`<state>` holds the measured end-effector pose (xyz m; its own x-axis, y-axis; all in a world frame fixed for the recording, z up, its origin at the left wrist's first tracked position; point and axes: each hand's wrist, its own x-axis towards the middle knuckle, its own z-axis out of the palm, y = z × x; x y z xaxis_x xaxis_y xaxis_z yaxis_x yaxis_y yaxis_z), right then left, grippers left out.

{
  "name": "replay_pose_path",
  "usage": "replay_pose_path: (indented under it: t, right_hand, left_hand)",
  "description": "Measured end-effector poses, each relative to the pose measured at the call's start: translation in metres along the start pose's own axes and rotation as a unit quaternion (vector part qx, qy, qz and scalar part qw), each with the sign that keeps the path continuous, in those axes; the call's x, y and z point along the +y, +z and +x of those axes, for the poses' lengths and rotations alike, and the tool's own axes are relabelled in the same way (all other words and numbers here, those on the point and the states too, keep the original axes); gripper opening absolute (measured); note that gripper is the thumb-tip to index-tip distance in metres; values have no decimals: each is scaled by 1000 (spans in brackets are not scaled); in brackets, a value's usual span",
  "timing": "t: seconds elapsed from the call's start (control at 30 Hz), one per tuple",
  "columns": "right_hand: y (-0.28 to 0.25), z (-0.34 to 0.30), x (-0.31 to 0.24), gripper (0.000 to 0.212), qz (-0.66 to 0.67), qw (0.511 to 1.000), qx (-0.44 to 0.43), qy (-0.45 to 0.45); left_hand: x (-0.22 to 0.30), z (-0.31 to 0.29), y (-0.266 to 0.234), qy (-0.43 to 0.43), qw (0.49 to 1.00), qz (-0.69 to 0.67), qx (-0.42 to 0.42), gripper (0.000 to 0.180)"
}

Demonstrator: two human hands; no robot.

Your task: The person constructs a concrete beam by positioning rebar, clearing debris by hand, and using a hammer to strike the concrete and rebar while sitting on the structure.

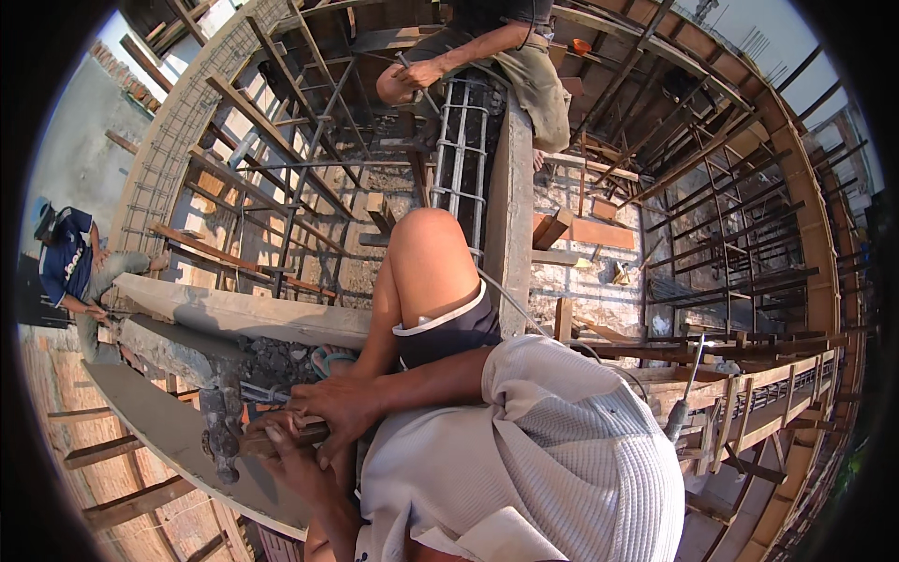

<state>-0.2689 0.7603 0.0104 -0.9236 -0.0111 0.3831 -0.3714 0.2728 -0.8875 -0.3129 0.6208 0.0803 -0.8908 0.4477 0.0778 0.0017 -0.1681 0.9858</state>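
A hammer point(221, 436) with a heavy, crusted metal head and a wooden handle lies across the lower left. My left hand point(296, 461) is closed round the handle, close behind the head. Nearer the handle's end, my right hand point(339, 408) is closed over it too, partly hiding the wood. The hammer's head hangs over the edge of a concrete beam point(169, 351) with broken grey rubble point(281, 361) in its trough. Beside my hands, a sandalled foot point(330, 360) rests near the rubble.
Ahead, a person's hand point(421, 75) grips a metal tool over a beam with exposed rebar point(459, 150). Another person point(70, 248) in dark blue sits at the left. Concrete ledges point(513, 206), slanting timber props point(262, 122) and a lower floor with scattered boards point(599, 234) surround me.
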Motion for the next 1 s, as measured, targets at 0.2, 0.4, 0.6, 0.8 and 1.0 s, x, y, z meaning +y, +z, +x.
replay_pose_path:
  t: [0.2,0.4,0.6,0.8,1.0]
  right_hand:
    - [-3,-1,-2,76,89,994,-40,59]
    - [4,-4,20,45,51,998,-23,-7]
    - [15,-2,4,41,84,994,-15,-65]
    - [9,-10,-12,41,55,988,-147,-5]
    - [2,8,-42,31,128,980,-44,-148]
  left_hand:
    - [14,-7,18,-4,991,132,-25,40]
    - [-14,-9,-86,-108,951,268,-109,47]
    - [-68,-31,-90,-4,934,331,-136,49]
    - [-30,-15,-38,233,761,587,-148,43]
    - [-4,-1,-67,89,974,1,209,23]
